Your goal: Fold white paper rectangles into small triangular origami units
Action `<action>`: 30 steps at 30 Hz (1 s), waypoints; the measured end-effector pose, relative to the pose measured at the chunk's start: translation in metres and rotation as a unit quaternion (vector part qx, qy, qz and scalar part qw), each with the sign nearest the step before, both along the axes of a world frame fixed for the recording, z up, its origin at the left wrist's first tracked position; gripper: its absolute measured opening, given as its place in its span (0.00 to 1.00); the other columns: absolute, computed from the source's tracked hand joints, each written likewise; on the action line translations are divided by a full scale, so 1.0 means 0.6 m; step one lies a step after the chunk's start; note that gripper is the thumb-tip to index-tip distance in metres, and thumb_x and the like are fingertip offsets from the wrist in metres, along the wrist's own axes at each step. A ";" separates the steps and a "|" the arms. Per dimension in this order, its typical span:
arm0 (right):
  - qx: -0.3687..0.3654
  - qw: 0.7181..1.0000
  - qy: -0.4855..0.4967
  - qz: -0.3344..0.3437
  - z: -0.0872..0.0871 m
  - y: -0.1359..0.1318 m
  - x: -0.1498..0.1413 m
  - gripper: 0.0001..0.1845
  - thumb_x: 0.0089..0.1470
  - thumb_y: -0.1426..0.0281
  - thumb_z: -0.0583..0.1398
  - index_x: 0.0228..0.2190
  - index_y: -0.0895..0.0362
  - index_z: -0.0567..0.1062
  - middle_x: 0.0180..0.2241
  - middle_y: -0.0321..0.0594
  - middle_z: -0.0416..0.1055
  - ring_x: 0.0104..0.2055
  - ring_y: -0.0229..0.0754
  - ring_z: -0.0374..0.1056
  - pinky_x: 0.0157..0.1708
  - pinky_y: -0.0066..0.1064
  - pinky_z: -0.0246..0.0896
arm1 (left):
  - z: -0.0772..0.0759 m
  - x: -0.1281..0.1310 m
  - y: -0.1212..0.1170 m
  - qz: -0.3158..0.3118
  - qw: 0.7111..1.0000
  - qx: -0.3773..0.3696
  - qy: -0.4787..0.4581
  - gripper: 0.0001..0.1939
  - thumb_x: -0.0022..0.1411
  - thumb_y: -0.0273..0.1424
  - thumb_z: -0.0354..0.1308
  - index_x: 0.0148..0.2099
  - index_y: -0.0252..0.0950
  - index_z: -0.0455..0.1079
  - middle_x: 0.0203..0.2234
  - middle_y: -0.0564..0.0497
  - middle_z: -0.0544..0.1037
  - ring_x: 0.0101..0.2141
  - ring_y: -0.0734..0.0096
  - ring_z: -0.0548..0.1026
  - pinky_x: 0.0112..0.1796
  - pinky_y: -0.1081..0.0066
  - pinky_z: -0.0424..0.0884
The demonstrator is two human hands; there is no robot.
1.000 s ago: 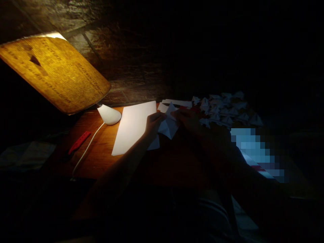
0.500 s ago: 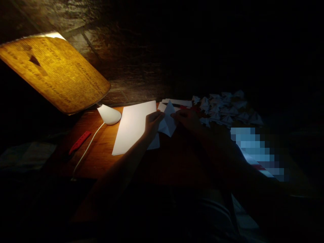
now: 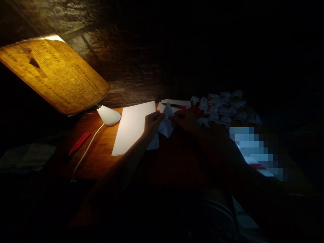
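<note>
Head view, dim. Folded white paper piece (image 3: 165, 124) sits just right of the flat white sheet (image 3: 134, 126), above the bench (image 3: 101, 155). Left hand (image 3: 152, 123) pinches its left edge, right hand (image 3: 186, 119) its right edge; each grip is clamped on the paper. Judged light, limp and easily creased: hold at the folded edges.

Count: one flat sheet, one lamp (image 3: 109, 114), one red tool (image 3: 79, 143). Pile of folded pieces (image 3: 222, 108) right of the sheet: too dim to count.

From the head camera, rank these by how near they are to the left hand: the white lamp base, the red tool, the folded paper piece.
1. folded paper piece: pinched by the left hand, at its right.
2. white lamp base: to its left, past the flat sheet.
3. red tool: farthest left, at the table edge.
</note>
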State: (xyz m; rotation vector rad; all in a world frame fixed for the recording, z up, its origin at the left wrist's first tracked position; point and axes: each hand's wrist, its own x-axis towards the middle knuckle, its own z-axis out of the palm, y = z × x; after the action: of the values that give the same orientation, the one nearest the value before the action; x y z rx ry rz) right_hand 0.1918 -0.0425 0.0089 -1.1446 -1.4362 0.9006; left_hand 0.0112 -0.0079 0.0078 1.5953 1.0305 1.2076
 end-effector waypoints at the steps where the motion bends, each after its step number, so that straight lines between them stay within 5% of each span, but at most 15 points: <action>1: 0.001 1.000 0.002 0.000 -0.001 0.000 0.000 0.29 0.51 0.46 0.69 0.17 0.54 0.67 0.19 0.33 0.65 0.25 0.36 0.58 0.30 0.33 0.55 | 0.000 0.000 0.000 -0.003 1.000 -0.002 0.001 0.25 0.53 0.52 0.71 0.26 0.34 0.73 0.19 0.55 0.67 0.22 0.76 0.62 0.24 0.73 0.54; 18: -0.070 0.995 0.067 -0.006 -0.007 -0.001 -0.004 0.24 0.49 0.51 0.72 0.21 0.54 0.71 0.21 0.33 0.67 0.25 0.37 0.61 0.26 0.31 0.53 | 0.003 -0.001 -0.005 -0.044 0.999 -0.007 0.012 0.22 0.55 0.49 0.71 0.25 0.35 0.73 0.18 0.55 0.69 0.22 0.76 0.64 0.24 0.73 0.56; 30: -0.048 0.984 0.172 -0.011 -0.013 0.002 -0.001 0.29 0.46 0.45 0.71 0.20 0.53 0.67 0.19 0.29 0.60 0.23 0.34 0.54 0.23 0.30 0.48 | 0.007 0.006 -0.015 -0.110 0.991 0.025 0.071 0.18 0.56 0.43 0.69 0.24 0.35 0.74 0.18 0.55 0.68 0.22 0.76 0.62 0.24 0.72 0.55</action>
State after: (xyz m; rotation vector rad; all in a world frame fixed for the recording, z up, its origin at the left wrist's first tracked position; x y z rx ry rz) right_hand 0.1913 -0.0411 0.0008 -1.0146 -1.1065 1.1015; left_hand 0.0147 -0.0171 0.0120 1.8034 0.8899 0.9906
